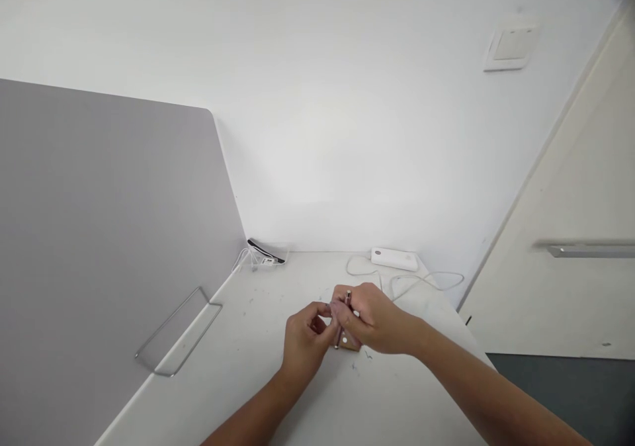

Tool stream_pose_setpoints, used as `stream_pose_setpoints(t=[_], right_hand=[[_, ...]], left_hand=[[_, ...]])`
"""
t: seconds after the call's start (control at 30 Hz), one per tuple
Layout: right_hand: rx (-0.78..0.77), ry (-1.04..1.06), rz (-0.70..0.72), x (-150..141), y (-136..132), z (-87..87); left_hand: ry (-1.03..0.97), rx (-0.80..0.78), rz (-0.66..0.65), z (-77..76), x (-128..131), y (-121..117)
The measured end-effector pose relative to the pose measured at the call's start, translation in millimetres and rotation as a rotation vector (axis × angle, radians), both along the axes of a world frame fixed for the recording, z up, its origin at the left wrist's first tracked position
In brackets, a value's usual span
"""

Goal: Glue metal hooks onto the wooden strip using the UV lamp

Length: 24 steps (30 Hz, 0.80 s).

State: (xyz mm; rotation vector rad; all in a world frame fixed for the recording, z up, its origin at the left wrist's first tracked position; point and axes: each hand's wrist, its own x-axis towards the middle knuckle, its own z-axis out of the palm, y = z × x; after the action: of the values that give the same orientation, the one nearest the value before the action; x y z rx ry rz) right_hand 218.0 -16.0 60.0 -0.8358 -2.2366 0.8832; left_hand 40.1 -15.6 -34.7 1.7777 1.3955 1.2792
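Note:
Just above the white tabletop (258, 360), my two hands meet. My right hand (381, 317) is closed around a thin, dark reddish pen-like stick (348, 296) with a shiny tip at its upper end. Fingers cover most of its length. Touching the right thumb, my left hand (306, 340) has thumb and index finger pinched together; whatever lies between them is too small or hidden to name. Below the fingers shows a small brown flat piece (352, 347) with a pale round spot, partly covered by the hands. Whether it rests on the table cannot be made out.
A white power bank (394, 259) lies at the back right, a white cable (436, 282) looping beside it. At the back left sits a clear tray (268, 259) with a black strip and cables. A grey panel (109, 234) with a wire loop (186, 353) borders the left.

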Motion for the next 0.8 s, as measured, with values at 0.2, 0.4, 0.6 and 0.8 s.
stream_pose_setpoints(t=[0.2,0.4,0.6,0.8], right_hand=[[0.175,0.095,-0.140,-5.0,5.6,-9.9],[0.406,-0.021,-0.323,12.2,28.0,-20.4],[0.303,-0.215,-0.193,23.7,25.0,-6.9],[0.076,-0.129,0.116,11.6,0.2,9.7]], left_hand=[[0.006,-0.016,-0.006,0.2,1.1,-0.8],[-0.027,-0.026,0.010,-4.9,2.3,1.3],[-0.032,-0.031,0.016,-2.3,2.8,0.2],[-0.001,-0.006,-0.006,-1.8,0.3,0.0]])
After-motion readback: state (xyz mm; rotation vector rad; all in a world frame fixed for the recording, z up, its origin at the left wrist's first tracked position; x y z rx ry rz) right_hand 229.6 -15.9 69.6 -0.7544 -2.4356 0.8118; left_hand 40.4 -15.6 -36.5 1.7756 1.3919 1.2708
